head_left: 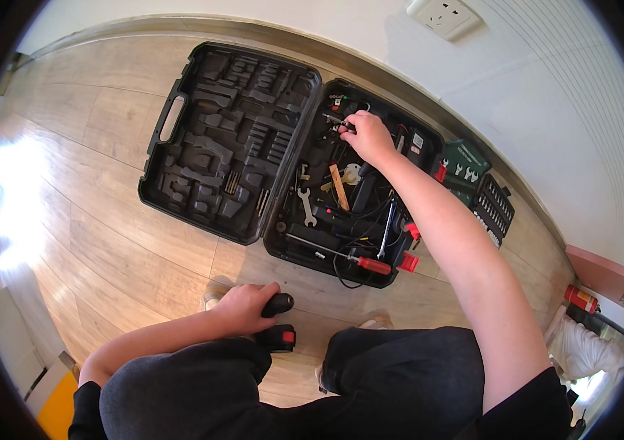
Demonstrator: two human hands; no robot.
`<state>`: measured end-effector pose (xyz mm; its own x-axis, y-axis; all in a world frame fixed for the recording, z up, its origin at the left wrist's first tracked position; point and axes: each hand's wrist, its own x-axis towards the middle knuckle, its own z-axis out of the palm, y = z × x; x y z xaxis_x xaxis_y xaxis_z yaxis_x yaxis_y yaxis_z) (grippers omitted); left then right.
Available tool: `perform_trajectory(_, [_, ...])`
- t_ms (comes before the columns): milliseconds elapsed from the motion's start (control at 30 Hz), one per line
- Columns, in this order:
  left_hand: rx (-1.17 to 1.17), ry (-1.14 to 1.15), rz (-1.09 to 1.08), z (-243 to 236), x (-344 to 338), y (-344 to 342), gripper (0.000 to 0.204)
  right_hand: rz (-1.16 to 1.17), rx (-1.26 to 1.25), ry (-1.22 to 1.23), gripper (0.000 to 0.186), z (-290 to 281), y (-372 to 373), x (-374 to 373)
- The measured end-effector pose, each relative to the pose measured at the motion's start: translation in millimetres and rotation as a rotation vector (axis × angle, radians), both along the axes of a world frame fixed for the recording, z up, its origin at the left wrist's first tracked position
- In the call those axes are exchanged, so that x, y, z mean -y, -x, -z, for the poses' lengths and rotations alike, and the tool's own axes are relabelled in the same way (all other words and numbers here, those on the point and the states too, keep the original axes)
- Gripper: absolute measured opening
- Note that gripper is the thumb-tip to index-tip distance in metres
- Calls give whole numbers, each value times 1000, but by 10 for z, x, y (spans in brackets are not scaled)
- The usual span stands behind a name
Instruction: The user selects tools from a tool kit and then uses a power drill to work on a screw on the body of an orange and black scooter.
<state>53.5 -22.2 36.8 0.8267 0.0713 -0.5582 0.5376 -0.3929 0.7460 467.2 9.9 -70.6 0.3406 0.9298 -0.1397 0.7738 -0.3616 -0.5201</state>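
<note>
My left hand (247, 306) grips a black cordless drill (277, 306), its base with a red patch low between my legs. My right hand (365, 132) reaches over the right half of the open black toolbox (284, 246), fingers closed on a small dark and metal piece (342, 126), too small to make out clearly. Around and below it lie a steel wrench (307, 207), a wooden-handled piece (339, 187), a red-handled screwdriver (374, 265) and tangled cables. The left half (194, 158) is a molded tray with a few slim bits in it.
A green wrench case (466, 172) and a socket set (493, 209) lie right of the toolbox. A white wall with a socket (444, 16) rises behind on the wooden floor (99, 205). A red canister (581, 299) and white cloth (583, 348) are at far right.
</note>
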Motion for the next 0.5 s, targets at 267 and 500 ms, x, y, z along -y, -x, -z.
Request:
perform_trajectory(267, [5,4,3,-1,-9,0,38,-20,15,-16,18,-59,67,22])
perform_trajectory(500, [3,3,-2,-37,-23,-31,36,-427,-141,-103,42,-225,583,127])
